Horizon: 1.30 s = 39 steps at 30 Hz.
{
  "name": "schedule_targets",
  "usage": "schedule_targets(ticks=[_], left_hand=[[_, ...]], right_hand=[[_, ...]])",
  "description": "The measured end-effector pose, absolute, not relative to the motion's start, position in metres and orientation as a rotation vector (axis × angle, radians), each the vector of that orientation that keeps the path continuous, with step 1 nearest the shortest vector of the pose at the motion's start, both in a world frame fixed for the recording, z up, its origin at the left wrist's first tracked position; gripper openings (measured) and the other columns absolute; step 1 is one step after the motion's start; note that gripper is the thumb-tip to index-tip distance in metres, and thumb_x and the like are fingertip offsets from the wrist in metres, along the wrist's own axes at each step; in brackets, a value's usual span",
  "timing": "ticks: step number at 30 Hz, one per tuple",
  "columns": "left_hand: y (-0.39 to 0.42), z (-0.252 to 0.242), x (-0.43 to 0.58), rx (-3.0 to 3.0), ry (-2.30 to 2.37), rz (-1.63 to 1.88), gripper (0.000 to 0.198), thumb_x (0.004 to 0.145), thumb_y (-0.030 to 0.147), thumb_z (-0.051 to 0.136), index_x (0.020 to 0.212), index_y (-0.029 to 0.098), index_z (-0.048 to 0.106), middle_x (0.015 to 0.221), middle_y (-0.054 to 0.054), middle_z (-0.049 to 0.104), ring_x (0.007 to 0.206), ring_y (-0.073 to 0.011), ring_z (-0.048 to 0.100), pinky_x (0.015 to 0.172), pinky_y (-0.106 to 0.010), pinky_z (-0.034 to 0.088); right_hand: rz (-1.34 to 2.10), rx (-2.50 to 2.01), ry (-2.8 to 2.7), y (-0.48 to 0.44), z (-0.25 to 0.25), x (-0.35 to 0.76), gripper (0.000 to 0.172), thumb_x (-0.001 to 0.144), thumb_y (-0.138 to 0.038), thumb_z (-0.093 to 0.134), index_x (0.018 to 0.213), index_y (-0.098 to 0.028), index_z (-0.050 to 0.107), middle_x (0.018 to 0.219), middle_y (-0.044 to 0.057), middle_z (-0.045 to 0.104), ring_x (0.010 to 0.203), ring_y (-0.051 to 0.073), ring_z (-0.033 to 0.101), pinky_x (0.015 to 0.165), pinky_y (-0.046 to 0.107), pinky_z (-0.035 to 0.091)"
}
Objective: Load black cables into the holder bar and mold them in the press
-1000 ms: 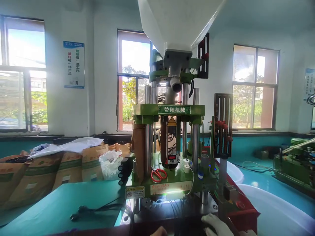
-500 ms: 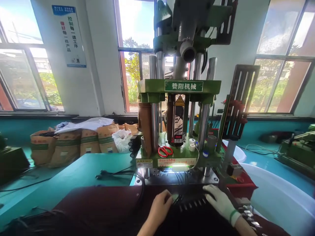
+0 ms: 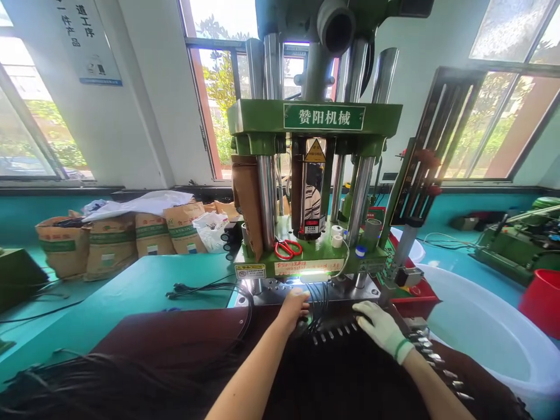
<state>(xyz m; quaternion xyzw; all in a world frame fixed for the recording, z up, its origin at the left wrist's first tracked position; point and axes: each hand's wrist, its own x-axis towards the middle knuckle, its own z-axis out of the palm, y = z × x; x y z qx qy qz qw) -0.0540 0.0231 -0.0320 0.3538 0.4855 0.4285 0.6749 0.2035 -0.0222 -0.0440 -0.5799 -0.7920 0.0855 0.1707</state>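
Note:
My bare left hand (image 3: 294, 310) is at the front of the green press, fingers curled next to several thin black cables (image 3: 320, 300). What lies within its grasp, if anything, is hidden. My right hand (image 3: 380, 328), in a white glove with a green cuff band, lies with its fingers stretched out over the dark plate right of the cables. Between and below the hands a row of small metallic ends (image 3: 335, 333) lines the black mass of cables. A lamp (image 3: 314, 276) lights the press's metal bed (image 3: 280, 291) just beyond.
Red-handled scissors (image 3: 287, 249) and white rolls (image 3: 336, 236) lie on the press's green ledge (image 3: 371, 256). More cable (image 3: 188, 290) rests on the teal table (image 3: 144, 280) at left. A large white tub (image 3: 494, 338) stands at right, and paper sacks (image 3: 111, 245) by the wall.
The view has tilted down and come closer to the press. My left hand has reached forward toward the lit bed; the cables beside it show more plainly. My right hand keeps its place at the plate.

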Motion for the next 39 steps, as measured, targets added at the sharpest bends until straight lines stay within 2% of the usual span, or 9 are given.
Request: schedule_targets(ticks=[7, 10, 13, 20, 29, 36, 39], left_hand=[[0.038, -0.028, -0.036, 0.409, 0.789, 0.77, 0.025, 0.082, 0.029, 0.045, 0.09, 0.005, 0.046, 0.082, -0.007, 0.052, 0.068, -0.0123, 0.053, 0.064, -0.024, 0.043], [0.037, -0.03, -0.038, 0.379, 0.683, 0.776, 0.024, 0.081, 0.026, 0.047, 0.095, 0.007, 0.045, 0.09, -0.008, 0.055, 0.071, -0.0129, 0.055, 0.066, -0.024, 0.044], [0.034, -0.032, -0.042, 0.378, 0.641, 0.805, 0.022, 0.08, 0.025, 0.05, 0.095, 0.012, 0.042, 0.094, -0.007, 0.056, 0.071, -0.0147, 0.057, 0.063, -0.024, 0.043], [0.034, -0.034, -0.044, 0.39, 0.598, 0.836, 0.022, 0.08, 0.024, 0.051, 0.094, 0.013, 0.039, 0.092, -0.01, 0.056, 0.07, -0.0167, 0.059, 0.064, -0.025, 0.043], [0.033, -0.038, -0.044, 0.436, 0.597, 0.859, 0.025, 0.077, 0.026, 0.056, 0.091, 0.014, 0.039, 0.093, -0.008, 0.057, 0.07, -0.0151, 0.058, 0.064, -0.026, 0.043], [0.032, -0.036, -0.046, 0.428, 0.6, 0.869, 0.025, 0.077, 0.025, 0.056, 0.093, 0.014, 0.041, 0.097, -0.01, 0.057, 0.072, -0.0158, 0.058, 0.063, -0.024, 0.043], [0.031, -0.036, -0.046, 0.415, 0.592, 0.861, 0.027, 0.076, 0.024, 0.056, 0.097, 0.014, 0.042, 0.097, -0.01, 0.056, 0.074, -0.0167, 0.058, 0.063, -0.025, 0.043]], right_hand=[[0.247, -1.643, -2.224, -0.028, -0.037, 0.2, 0.04, 0.081, -0.033, 0.036, 0.107, -0.013, 0.059, 0.11, 0.008, 0.053, 0.105, 0.017, 0.048, 0.096, 0.031, 0.036], [0.227, -1.647, -2.232, -0.027, -0.038, 0.201, 0.04, 0.081, -0.034, 0.036, 0.107, -0.014, 0.06, 0.11, 0.008, 0.054, 0.104, 0.018, 0.048, 0.095, 0.032, 0.038], [0.192, -1.648, -2.248, -0.025, -0.043, 0.204, 0.041, 0.082, -0.036, 0.035, 0.107, -0.015, 0.06, 0.111, 0.008, 0.054, 0.105, 0.017, 0.049, 0.094, 0.033, 0.039], [0.152, -1.644, -2.254, -0.02, -0.049, 0.21, 0.045, 0.082, -0.043, 0.034, 0.109, -0.017, 0.06, 0.114, 0.007, 0.053, 0.107, 0.019, 0.049, 0.097, 0.038, 0.038], [0.231, -1.686, -2.311, -0.02, -0.034, 0.204, 0.043, 0.081, -0.04, 0.035, 0.107, -0.015, 0.06, 0.111, 0.008, 0.054, 0.105, 0.019, 0.049, 0.096, 0.036, 0.036], [0.123, -1.543, -2.194, 0.034, -0.006, 0.169, 0.037, 0.08, -0.03, 0.039, 0.11, -0.015, 0.056, 0.113, 0.004, 0.052, 0.107, 0.015, 0.046, 0.097, 0.028, 0.032], [0.094, -1.621, -2.084, 0.075, -0.005, 0.141, 0.035, 0.083, -0.03, 0.041, 0.11, -0.013, 0.054, 0.107, 0.008, 0.053, 0.099, 0.018, 0.048, 0.088, 0.033, 0.037]])
